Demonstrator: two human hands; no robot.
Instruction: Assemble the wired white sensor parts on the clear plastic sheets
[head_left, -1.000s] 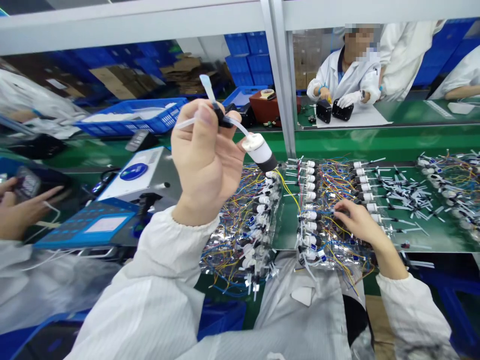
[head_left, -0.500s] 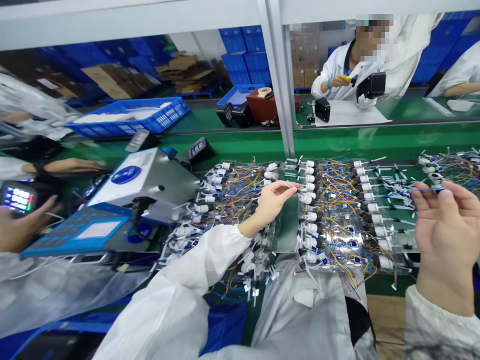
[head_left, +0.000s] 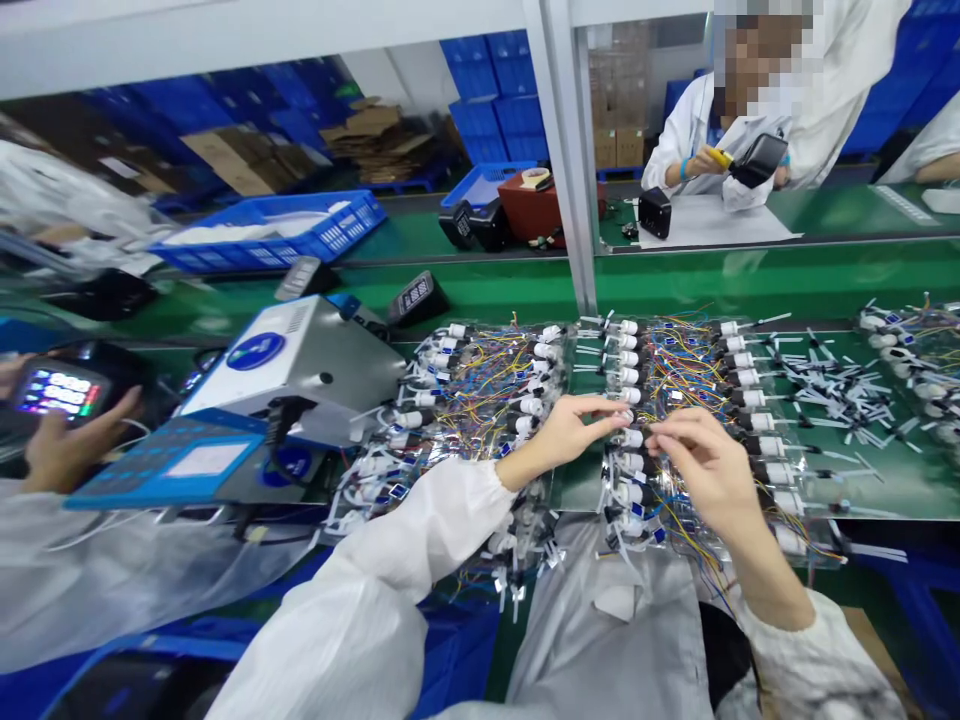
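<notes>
In the head view, your left hand [head_left: 585,432] is hanging at four o'clock from centre, fingertips bunching close together beside a white motor [head_left: 634,438]; your right hand [head_left: 705,465] is facing it, fingertips likewise gathering near that motor. Whether either is pinching anything, I cannot tell (your own fingers are hiding it). The motor is sitting in a row running twelve to six. It is probably weighing little and feeling stiff and slippery, while the wires [head_left: 679,375] beside it are looking fragile; its round body is offering the safest hold. Loose tubes [head_left: 840,390] are lying at three o'clock.
</notes>
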